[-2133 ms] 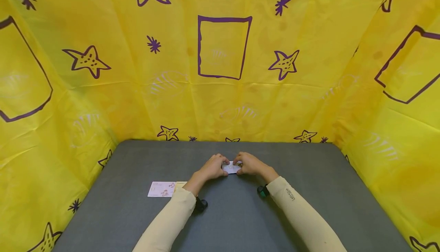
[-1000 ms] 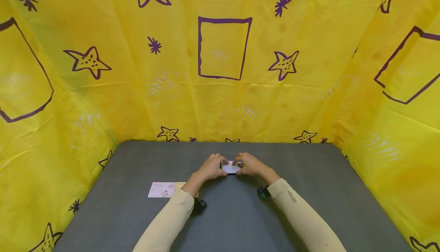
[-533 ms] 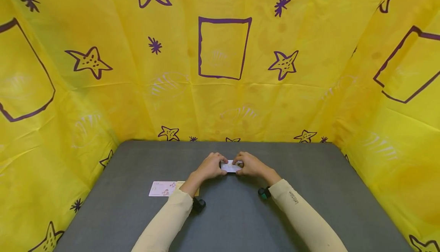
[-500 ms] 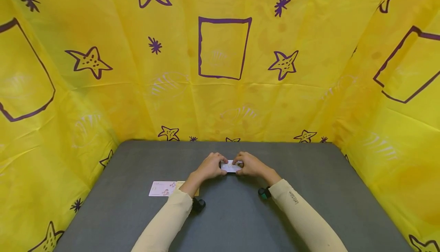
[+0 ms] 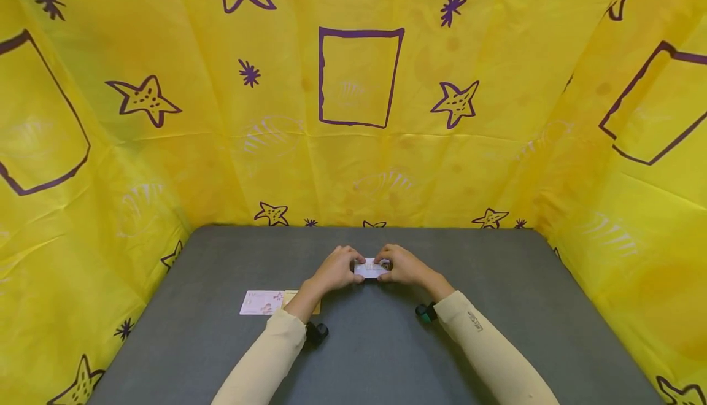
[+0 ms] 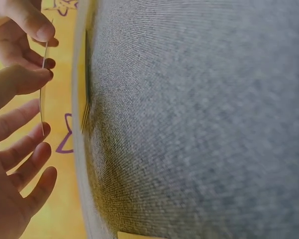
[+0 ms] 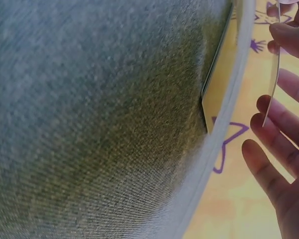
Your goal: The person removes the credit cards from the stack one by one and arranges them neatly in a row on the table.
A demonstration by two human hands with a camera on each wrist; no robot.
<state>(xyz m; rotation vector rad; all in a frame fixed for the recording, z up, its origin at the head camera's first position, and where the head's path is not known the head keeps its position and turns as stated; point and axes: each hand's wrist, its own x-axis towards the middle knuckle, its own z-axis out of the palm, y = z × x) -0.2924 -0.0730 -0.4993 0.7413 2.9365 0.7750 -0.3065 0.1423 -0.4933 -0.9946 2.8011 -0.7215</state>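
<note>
The small white card (image 5: pixel 371 268) is held between the two hands, a little above the grey table (image 5: pixel 386 356) as far as the head view lets me judge. The left hand (image 5: pixel 337 268) pinches its left end with thumb and fingers, and the right hand (image 5: pixel 402 265) pinches its right end in the same way. So the long axis of the card runs from one hand to the other, across the person, and no hand is nearer: each one has its own end. The head view shows the flat face of the card and both cream sleeves (image 5: pixel 265 362). The left wrist view shows only the thin edge of the card (image 6: pixel 42 84) (it looks like a line) with the fingertips (image 6: pixel 40 32) closed on it, and the right wrist view gives the same edge (image 7: pixel 273 74) from the other side. To the left of the left hand, and nearer to the person, a pink card (image 5: pixel 261 302) lies flat on the table, with a yellowish one (image 5: pixel 291 297) touching its right side, partly behind the wrist.
</note>
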